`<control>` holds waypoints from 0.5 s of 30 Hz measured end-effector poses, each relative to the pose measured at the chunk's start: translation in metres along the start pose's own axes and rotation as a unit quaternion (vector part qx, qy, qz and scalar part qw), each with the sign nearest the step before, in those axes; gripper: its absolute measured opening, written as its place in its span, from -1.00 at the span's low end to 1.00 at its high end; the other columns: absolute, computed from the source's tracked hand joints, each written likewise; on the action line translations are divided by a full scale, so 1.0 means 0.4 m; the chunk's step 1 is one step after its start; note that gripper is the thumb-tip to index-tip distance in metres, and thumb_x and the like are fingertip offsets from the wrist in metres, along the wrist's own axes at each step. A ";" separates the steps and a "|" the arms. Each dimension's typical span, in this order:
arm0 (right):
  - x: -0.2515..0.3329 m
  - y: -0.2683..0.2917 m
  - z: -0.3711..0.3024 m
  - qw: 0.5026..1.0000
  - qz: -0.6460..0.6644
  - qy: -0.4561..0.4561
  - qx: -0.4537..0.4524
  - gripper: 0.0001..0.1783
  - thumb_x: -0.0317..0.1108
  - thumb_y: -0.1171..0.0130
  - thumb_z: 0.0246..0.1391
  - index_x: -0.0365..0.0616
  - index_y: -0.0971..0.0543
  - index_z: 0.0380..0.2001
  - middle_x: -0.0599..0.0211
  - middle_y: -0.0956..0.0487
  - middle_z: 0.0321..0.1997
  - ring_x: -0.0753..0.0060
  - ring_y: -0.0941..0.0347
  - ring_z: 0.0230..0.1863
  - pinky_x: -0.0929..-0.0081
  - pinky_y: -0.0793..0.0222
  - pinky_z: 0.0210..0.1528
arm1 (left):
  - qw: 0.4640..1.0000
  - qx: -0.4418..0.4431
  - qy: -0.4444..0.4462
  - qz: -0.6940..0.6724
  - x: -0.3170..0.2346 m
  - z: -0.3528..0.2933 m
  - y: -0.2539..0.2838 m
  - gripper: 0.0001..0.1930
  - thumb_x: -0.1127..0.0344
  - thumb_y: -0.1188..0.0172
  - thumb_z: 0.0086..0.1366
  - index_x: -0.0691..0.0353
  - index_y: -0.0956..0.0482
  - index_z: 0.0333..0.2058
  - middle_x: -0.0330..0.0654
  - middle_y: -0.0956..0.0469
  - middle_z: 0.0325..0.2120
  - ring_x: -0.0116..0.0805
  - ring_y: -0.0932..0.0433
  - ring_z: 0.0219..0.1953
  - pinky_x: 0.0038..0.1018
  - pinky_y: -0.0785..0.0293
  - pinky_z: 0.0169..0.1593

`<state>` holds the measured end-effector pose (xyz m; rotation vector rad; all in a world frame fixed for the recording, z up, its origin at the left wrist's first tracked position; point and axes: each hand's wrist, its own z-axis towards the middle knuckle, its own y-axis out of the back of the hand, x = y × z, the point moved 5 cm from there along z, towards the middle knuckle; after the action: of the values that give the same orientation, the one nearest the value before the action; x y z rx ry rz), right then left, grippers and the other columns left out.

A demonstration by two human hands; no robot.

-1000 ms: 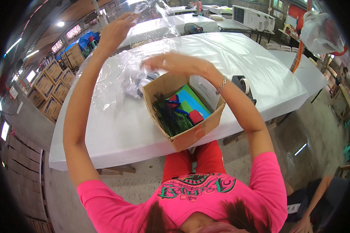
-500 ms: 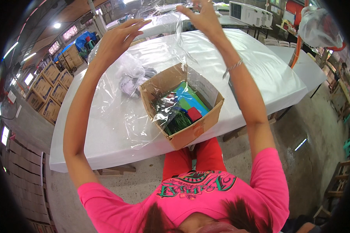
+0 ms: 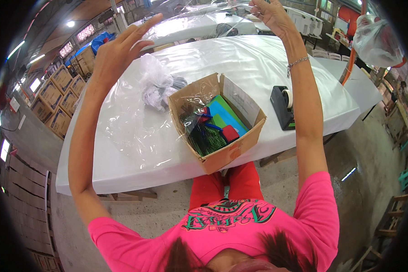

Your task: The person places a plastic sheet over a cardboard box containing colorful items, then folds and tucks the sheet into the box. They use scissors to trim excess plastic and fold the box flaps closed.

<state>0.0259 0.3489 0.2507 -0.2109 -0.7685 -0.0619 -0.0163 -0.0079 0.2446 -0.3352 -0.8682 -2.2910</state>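
Note:
A clear plastic sheet (image 3: 199, 19) stretches across the top of the view between my raised hands. My right hand (image 3: 276, 19), at upper right, has curled fingers pinching the sheet's edge. Opposite it, my left hand (image 3: 115, 54) is raised with its fingers stretched out and the thumb apart, close to the film. Below them an open cardboard box (image 3: 233, 154) stands at the table's near edge. Inside lie a green and blue flat pack (image 3: 226, 113), a red block-like piece (image 3: 230, 133) and dark green mesh-like stuff (image 3: 208, 141). Clear film also drapes by the box's left side.
A crumpled whitish plastic bag (image 3: 156, 86) lies left of the box on the white-covered table (image 3: 131, 158). A black tape dispenser (image 3: 282, 109) is beside my right forearm. Stacked cartons (image 3: 54, 97) stand at far left; a filled clear bag (image 3: 377, 43) hangs at upper right.
My right hand has moved right and its fingers have closed on the sheet. My left hand has shifted slightly left and down. The film is spread wider, and the tape dispenser has come into view.

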 end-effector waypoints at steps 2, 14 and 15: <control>-0.006 0.003 0.006 1.000 0.005 -0.002 0.021 -0.56 -0.38 -0.17 0.13 -0.20 -0.38 0.07 0.31 -0.51 -0.18 0.51 -0.48 -0.23 0.59 -0.41 -0.07 | 1.000 -0.022 0.001 -0.021 0.017 -0.004 0.001 -0.54 0.21 -0.24 0.16 -0.16 -0.47 0.08 -0.25 -0.56 -0.42 -0.33 -0.55 -0.43 -0.42 -0.51 -0.36; -0.051 0.113 -0.032 0.977 -0.179 0.031 -0.111 -0.27 -0.08 -0.27 0.03 -0.29 -0.27 0.15 0.01 -0.34 0.09 0.21 -0.35 0.08 0.37 -0.39 0.05 | 0.996 -0.079 0.021 -0.024 -0.030 0.062 0.038 -0.81 0.16 -0.23 0.18 0.10 -0.57 -0.29 -0.23 -0.60 -0.41 -0.31 -0.55 -0.49 -0.45 -0.43 -0.42; -0.063 0.113 -0.038 0.973 -0.180 0.020 -0.143 -0.16 -0.01 -0.33 -0.03 -0.28 -0.22 0.17 -0.08 -0.25 0.16 0.10 -0.32 0.14 0.34 -0.42 0.04 | 0.995 -0.101 0.004 -0.006 -0.046 0.060 0.032 -0.83 0.17 -0.23 0.18 0.10 -0.56 -0.32 -0.24 -0.60 -0.42 -0.29 -0.56 -0.49 -0.43 -0.44 -0.43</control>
<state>0.0240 0.3892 0.2150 -0.3400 -0.7487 -0.5211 0.0060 0.0098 0.2607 -0.4102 -0.6368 -2.3954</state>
